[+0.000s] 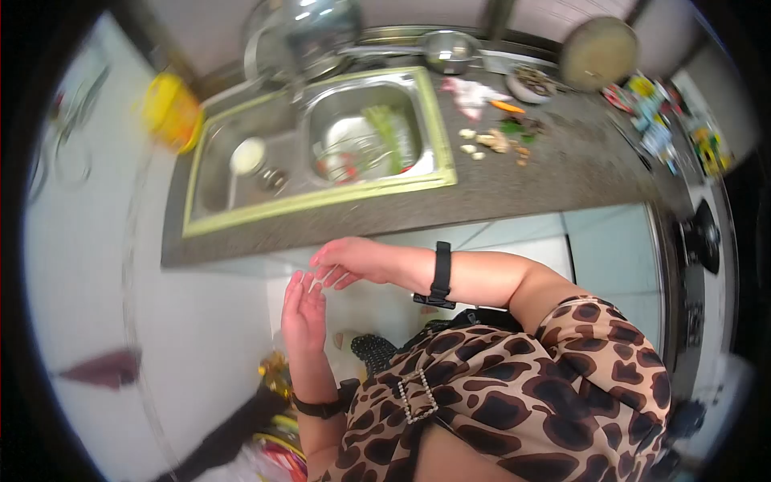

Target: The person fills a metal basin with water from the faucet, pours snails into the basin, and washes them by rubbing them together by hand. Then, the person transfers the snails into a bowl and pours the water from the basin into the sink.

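Note:
My left hand (pixel 304 316) is raised below the counter's front edge, palm showing and fingers stretched out. My right hand (pixel 357 260) reaches in from the right beside it, fingers loosely bent and apart. The fingertips of the two hands are close together; whether they touch I cannot tell. Neither hand holds anything visible. Beyond them is a double sink (pixel 321 186) with a yellow-green rim. Long green stalks (pixel 387 136) lie in its right basin, near blurred red and white items. A round white object (pixel 247 155) sits in the left basin.
On the counter (pixel 530 185) lie garlic cloves (pixel 468 149), ginger (pixel 493 141), an orange carrot-like piece (pixel 507 107) and a pink-white bag or cloth (pixel 474 98). A bowl (pixel 530 84), a metal pan (pixel 450 52) and a yellow container (pixel 171 112) stand around. Bags (pixel 273 454) are at lower left.

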